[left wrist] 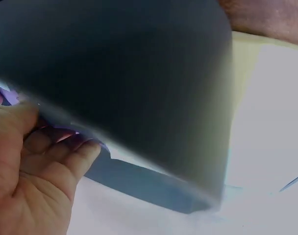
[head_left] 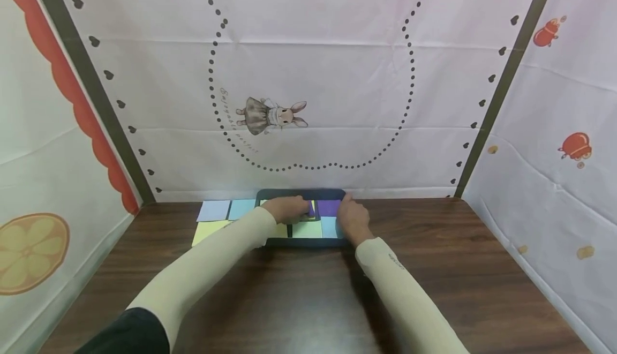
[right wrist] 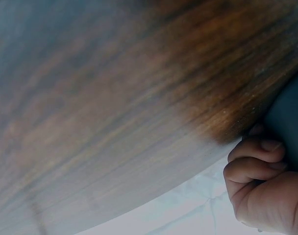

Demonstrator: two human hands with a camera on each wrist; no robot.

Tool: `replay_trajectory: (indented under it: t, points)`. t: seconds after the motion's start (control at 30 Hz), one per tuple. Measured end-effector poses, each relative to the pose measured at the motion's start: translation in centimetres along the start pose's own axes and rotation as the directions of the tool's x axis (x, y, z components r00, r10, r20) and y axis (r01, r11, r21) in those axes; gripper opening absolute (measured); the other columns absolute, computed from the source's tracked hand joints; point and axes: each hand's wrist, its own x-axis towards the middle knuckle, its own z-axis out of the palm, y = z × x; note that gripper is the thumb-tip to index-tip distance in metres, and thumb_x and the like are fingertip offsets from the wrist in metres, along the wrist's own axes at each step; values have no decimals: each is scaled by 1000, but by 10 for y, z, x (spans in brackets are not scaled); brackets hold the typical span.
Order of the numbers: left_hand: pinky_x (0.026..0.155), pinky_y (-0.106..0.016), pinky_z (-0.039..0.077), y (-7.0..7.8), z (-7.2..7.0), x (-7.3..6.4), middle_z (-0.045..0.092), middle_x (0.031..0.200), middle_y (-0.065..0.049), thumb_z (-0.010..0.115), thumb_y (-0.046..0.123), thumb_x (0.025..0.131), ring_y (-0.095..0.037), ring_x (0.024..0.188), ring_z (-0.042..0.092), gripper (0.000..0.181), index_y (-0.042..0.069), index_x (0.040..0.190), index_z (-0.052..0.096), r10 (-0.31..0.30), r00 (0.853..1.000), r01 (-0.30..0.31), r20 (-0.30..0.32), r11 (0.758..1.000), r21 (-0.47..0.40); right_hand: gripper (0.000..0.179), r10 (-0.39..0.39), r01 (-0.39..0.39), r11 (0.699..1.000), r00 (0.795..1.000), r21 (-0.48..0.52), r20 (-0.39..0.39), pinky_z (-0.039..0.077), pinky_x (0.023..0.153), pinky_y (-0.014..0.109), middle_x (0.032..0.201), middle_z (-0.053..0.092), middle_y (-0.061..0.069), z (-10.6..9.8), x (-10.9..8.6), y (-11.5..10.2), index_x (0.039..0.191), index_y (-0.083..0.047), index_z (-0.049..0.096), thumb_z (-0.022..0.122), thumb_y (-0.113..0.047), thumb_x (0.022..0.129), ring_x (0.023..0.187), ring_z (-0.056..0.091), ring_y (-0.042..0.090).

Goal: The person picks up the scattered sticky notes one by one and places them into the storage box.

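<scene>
A dark grey tray [head_left: 306, 242] with rounded corners stands at the back of the table, with coloured paper squares in it. My left hand [head_left: 287, 209] reaches over its middle and pinches a purple sticky note [head_left: 310, 209], mostly hidden by the fingers. In the left wrist view, the left hand [left wrist: 46, 171] has its fingers curled beside the tray's dark wall [left wrist: 139, 88], with bits of purple between them. My right hand [head_left: 354, 219] grips the tray's right side. The right wrist view shows the right hand [right wrist: 266, 181] with fingers curled at that dark edge.
Left of the tray lie a lavender square [head_left: 213, 210], a light blue square [head_left: 241, 208] and a yellow square [head_left: 209, 230]. Inside it are a purple square [head_left: 329, 208], a pale green square [head_left: 307, 230] and a blue one [head_left: 329, 227]. A white printed curtain [head_left: 308, 86] hangs behind the wooden table [head_left: 289, 300].
</scene>
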Motion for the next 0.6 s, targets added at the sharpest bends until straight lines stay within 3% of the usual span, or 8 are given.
replay_trajectory:
  t: [0.1,0.27,0.3,0.43,0.5,0.6]
  points:
    - [75,-34,61,5,0,-5,72,88,2,67,18,113,-15,79,69,14,19,101,74,-6,1000,7,-29,998,55,26,-2,2,1000,1000,-6,-6,65,66,45,93,75,18,-2,-6,-1,130,2,56,51,-18,115,80,77,31]
    - [85,-37,64,3,3,-3,76,94,4,75,18,109,-13,87,72,4,17,111,78,-6,995,16,-98,995,99,26,9,-10,1000,1000,8,19,66,71,45,93,74,18,-26,-33,-12,134,3,55,52,-15,115,80,76,30]
    - [85,-36,65,-5,7,5,76,93,6,77,19,107,-11,86,72,6,19,112,80,-14,996,22,-92,996,90,27,16,-16,1000,999,11,31,67,73,45,93,74,19,-32,-39,-14,135,4,55,51,-15,116,80,76,29]
    - [81,-34,65,-4,5,3,76,91,7,78,19,107,-10,82,72,9,19,116,80,2,995,5,-96,997,80,26,12,-12,1000,1000,10,22,67,76,46,94,74,19,-35,-43,-15,134,4,54,50,-15,116,82,76,30]
    - [81,-35,65,3,-2,-6,77,93,4,76,16,108,-12,83,73,8,17,115,79,28,994,-22,-110,998,59,24,1,-1,1000,1000,7,-2,67,74,47,95,74,19,-22,-30,-9,132,2,54,50,-15,115,83,77,31]
    - [87,-40,65,19,-18,-33,78,99,-2,75,15,108,-19,90,74,7,13,113,78,52,986,-46,-158,998,40,24,-18,18,1000,1000,3,-22,65,69,47,92,74,19,-1,-10,0,129,3,54,50,-15,113,81,77,33]
